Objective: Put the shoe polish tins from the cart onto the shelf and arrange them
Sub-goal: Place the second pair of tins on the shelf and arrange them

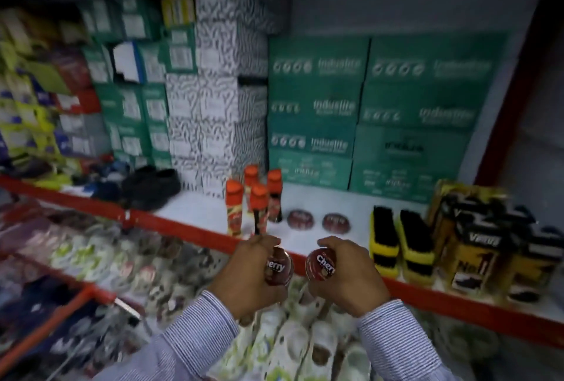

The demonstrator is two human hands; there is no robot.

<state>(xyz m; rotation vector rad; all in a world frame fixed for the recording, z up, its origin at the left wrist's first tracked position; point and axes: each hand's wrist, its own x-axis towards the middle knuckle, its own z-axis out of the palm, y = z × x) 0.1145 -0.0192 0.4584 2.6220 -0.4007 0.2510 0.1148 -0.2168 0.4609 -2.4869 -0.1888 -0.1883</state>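
Head view: left hand pinches one red polish tin, right hand pinches another tin, both before the shelf's front edge. Two tins lie flat near that edge, between bottles and brushes.

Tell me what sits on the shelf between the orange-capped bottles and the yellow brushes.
Two round polish tins, lying flat on the white shelf, seen in the head view.

Just beyond your hands, the white shelf with its red front edge carries two polish tins lying flat, orange-capped bottles up left of your grip, yellow brushes to its right, green boxes behind.
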